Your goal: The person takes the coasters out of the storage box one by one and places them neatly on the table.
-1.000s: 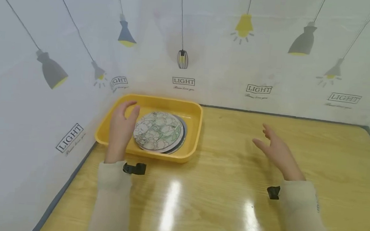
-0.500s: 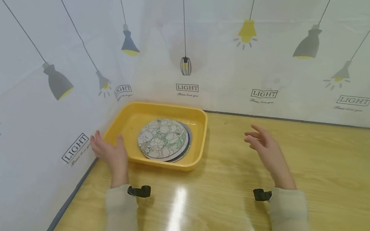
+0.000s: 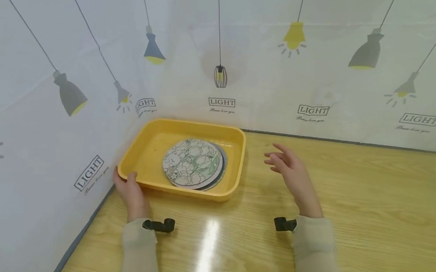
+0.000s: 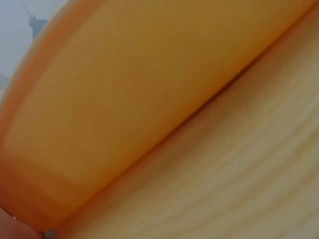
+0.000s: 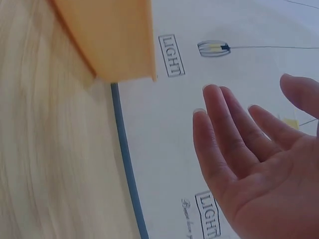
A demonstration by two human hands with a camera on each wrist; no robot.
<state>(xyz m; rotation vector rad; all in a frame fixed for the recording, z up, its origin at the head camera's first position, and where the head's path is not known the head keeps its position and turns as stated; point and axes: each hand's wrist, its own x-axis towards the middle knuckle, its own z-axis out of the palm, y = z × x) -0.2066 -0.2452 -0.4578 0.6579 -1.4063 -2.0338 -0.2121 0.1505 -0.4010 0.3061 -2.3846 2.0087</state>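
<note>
A yellow plastic tray (image 3: pixel 144 183) sits on the wooden table against the back wall sheet. Inside it is a small stack of round discs, the top disc (image 3: pixel 193 163) printed with flowers and green leaves. My left hand (image 3: pixel 132 193) is at the tray's front left corner, its fingers and thumb spread against the outside below the rim. In the left wrist view the tray's outer wall (image 4: pixel 124 89) fills much of the picture. To the right of the tray my right hand (image 3: pixel 293 175) is raised over the table, palm towards the tray, fingers loosely extended and holding nothing.
White sheeting (image 3: pixel 268 72) printed with hanging lamps and LIGHT labels stands behind and at the left of the table (image 3: pixel 368 214). Each wrist wears a black camera mount, such as the left mount (image 3: pixel 160 225).
My left hand has come back from over the tray's left side, opened out to the left, and now meets its front left corner. The right hand has moved left towards the tray.
</note>
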